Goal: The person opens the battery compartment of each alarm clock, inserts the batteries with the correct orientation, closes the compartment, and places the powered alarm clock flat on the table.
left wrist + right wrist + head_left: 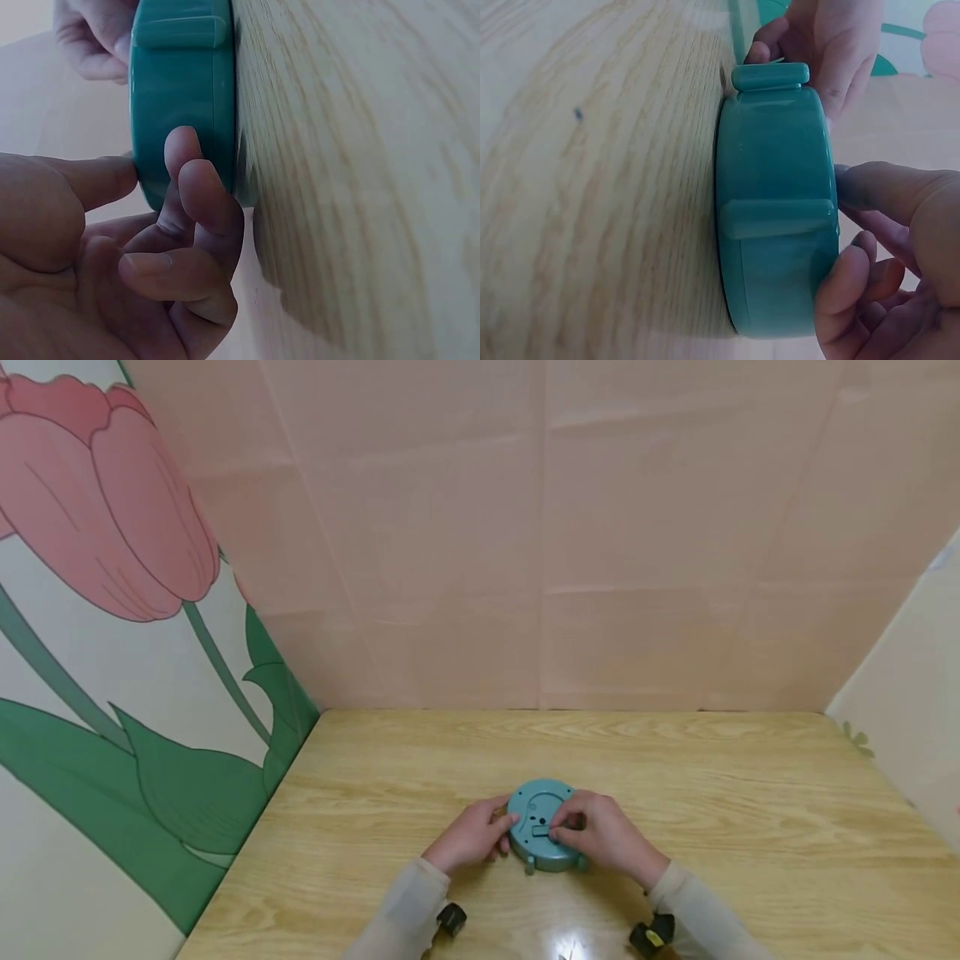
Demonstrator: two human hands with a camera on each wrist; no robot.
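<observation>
A round teal alarm clock (538, 797) lies face down on the wooden table, its back upward and two small feet (780, 219) towards me. On its back show a small rectangular compartment (539, 832) and dark knobs. My left hand (474, 832) grips the clock's left edge, thumb on the back and fingers curled along the side wall. With thumb and forefinger, my right hand (604, 836) pinches at the compartment's right end; its fingertips hide what lies between them. In the right wrist view, the other right-hand fingers (841, 281) curl beside the rim.
The wooden table (375, 777) meets a pink-beige covered wall (540, 568) at the back. A wall with a painted tulip (112, 502) stands at the left, and a pale wall (915, 693) at the right. Black wrist devices (452, 919) sit on both forearms.
</observation>
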